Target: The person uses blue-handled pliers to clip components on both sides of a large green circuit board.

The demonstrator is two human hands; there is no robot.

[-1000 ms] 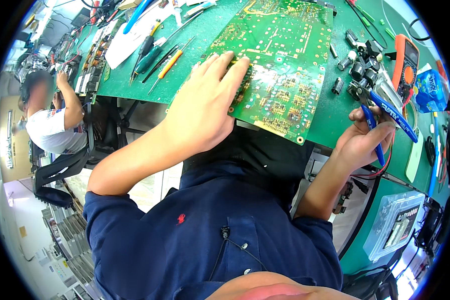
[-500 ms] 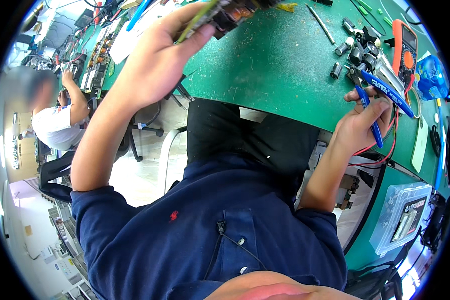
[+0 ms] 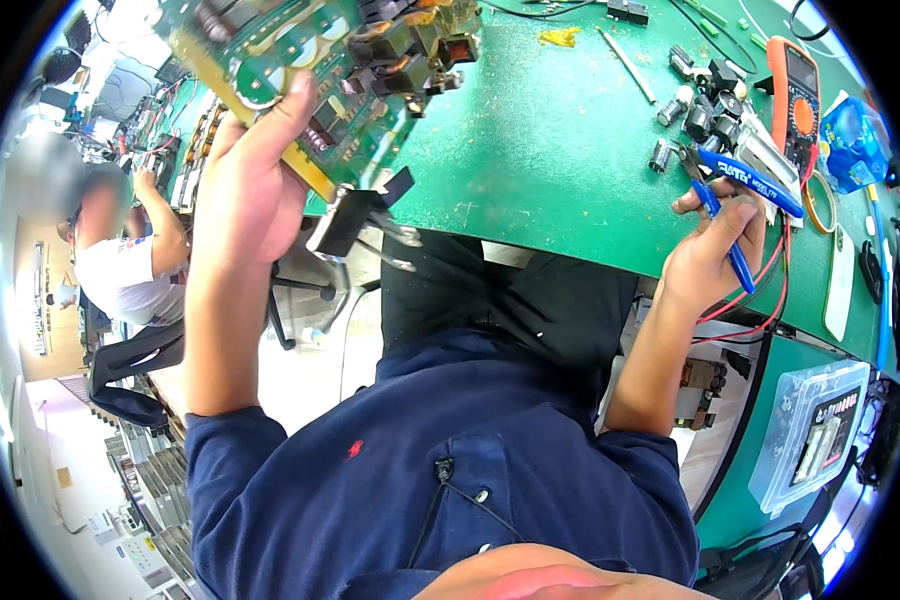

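My left hand [image 3: 255, 190] is closed on the edge of a green circuit board [image 3: 300, 60], raised above the left part of the bench. Coils and other parts stand on its face, and a black block-shaped part [image 3: 345, 222] juts from its lower edge. At the right, my right hand [image 3: 715, 240] grips a pair of blue-handled pliers [image 3: 750, 182], its handles spread apart. The jaws point up and left, close to a heap of black and silver cylindrical capacitors [image 3: 705, 115] on the bench.
An orange multimeter [image 3: 796, 105], a blue packet [image 3: 854, 145] and a roll of tape [image 3: 820, 203] lie beyond my right hand on the green bench [image 3: 530, 150]. A clear plastic box [image 3: 808, 435] sits lower right. At the left another person [image 3: 130, 265] works at the bench.
The circuit board has come left and nearer to me, tilted so its part-covered face shows. My right hand with the pliers has shifted slightly left.
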